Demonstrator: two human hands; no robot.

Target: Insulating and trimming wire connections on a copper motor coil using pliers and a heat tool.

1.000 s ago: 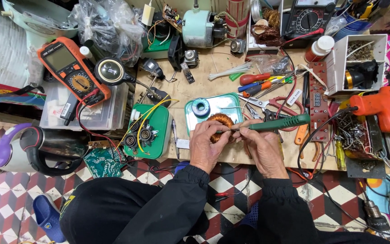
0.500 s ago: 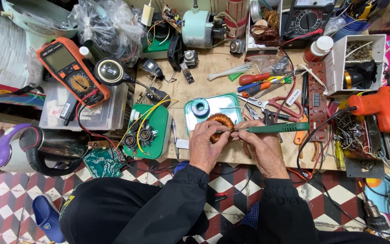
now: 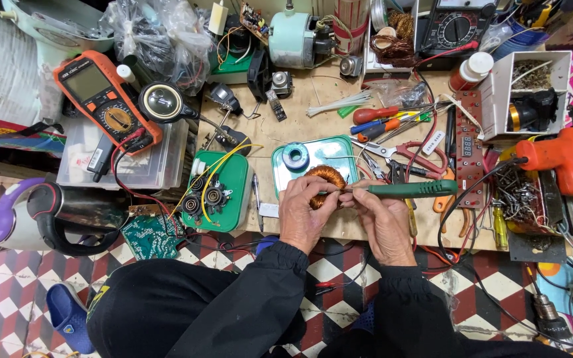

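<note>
My left hand (image 3: pixel 308 213) grips a copper wire coil (image 3: pixel 323 180) over a teal metal tray (image 3: pixel 343 150) at the front of the wooden bench. My right hand (image 3: pixel 381 219) holds a green-handled soldering iron (image 3: pixel 411 189) that lies level, its tip pointing left and touching the coil by my left fingers. A small spool of solder (image 3: pixel 296 158) sits in the tray just behind the coil. Both sleeves are black.
A green lid with small coils and yellow wires (image 3: pixel 216 191) lies left of my hands. An orange multimeter (image 3: pixel 106 107) rests on a plastic box at the left. Screwdrivers and pliers (image 3: pixel 392 127) lie behind the iron, an orange drill (image 3: pixel 565 158) at the right, a kettle (image 3: pixel 67 213) at lower left.
The hands and soldering iron have barely shifted. The iron tip stays at the coil.
</note>
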